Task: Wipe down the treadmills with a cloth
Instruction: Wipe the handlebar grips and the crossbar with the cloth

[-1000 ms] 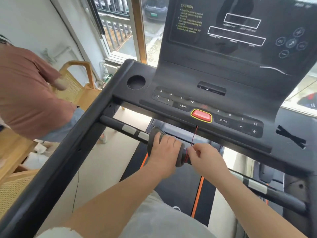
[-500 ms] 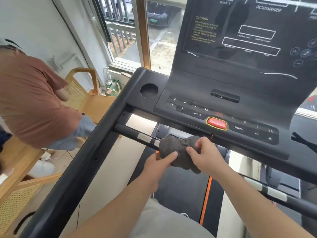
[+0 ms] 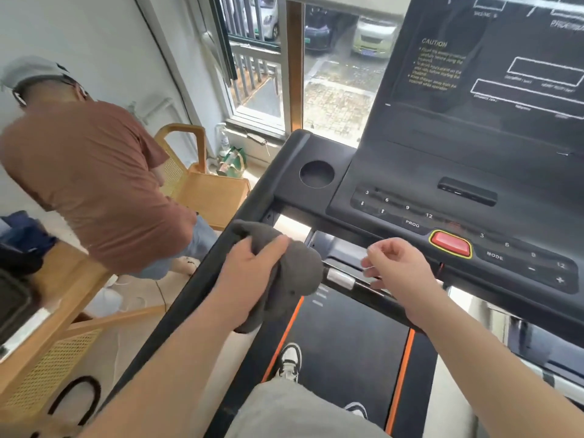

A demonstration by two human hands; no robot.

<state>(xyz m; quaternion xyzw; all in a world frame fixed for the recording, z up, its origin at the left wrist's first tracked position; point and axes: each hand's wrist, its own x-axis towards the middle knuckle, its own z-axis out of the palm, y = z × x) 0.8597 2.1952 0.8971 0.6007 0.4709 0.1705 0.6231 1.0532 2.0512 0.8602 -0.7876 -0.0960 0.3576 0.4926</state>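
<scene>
I stand on a black treadmill (image 3: 316, 147) with a tall console and a red stop button (image 3: 450, 243). My left hand (image 3: 249, 273) grips a dark grey cloth (image 3: 300, 273) bunched over the left end of the front handlebar (image 3: 354, 284), where it meets the left side rail (image 3: 202, 279). My right hand (image 3: 395, 270) hovers just above the handlebar to the right of the cloth, fingers loosely curled, holding nothing. A thin red safety cord (image 3: 440, 270) hangs below the stop button.
A person in a brown shirt (image 3: 91, 184) bends over close by on the left. Wooden cane chairs (image 3: 202, 184) stand beside the left rail. A window and bottles lie ahead at floor level. My shoe (image 3: 289, 363) rests on the belt.
The cloth slid left along the handlebar to the side rail, carried by my left hand. My right hand let go of the cloth and lifted off. The view shifted left.
</scene>
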